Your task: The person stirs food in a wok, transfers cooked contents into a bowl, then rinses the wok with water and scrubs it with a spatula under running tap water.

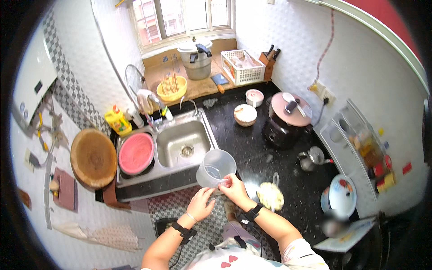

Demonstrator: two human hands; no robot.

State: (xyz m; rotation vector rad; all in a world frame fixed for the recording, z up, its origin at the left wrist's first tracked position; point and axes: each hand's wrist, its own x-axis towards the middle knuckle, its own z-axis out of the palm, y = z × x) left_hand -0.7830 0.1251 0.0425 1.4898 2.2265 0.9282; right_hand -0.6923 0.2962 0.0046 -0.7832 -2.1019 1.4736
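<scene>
A translucent plastic jug (pixel 216 165) is held up in front of me, between the sink edge and the black countertop. My right hand (pixel 238 192) grips it at its near side with thumb and fingers. Close by, my left hand (pixel 199 205) has its fingertips at the jug's near lower edge, thumb apart; whether they touch is unclear. The jug looks see-through with no contents visible. To the right of my right hand, a pale yellow heap of food (pixel 271 196) lies on the countertop (pixel 297 206). Each wrist wears a black strap with a small device.
Left of the steel sink (pixel 184 143) are a pink colander (pixel 136 153) and a round wooden chopping board (pixel 93 158). Two bowls, a dark cooker (pixel 285 130) with a pink lid, a metal pot (pixel 311 158) and an enamel basin (pixel 342 195) stand on the counter.
</scene>
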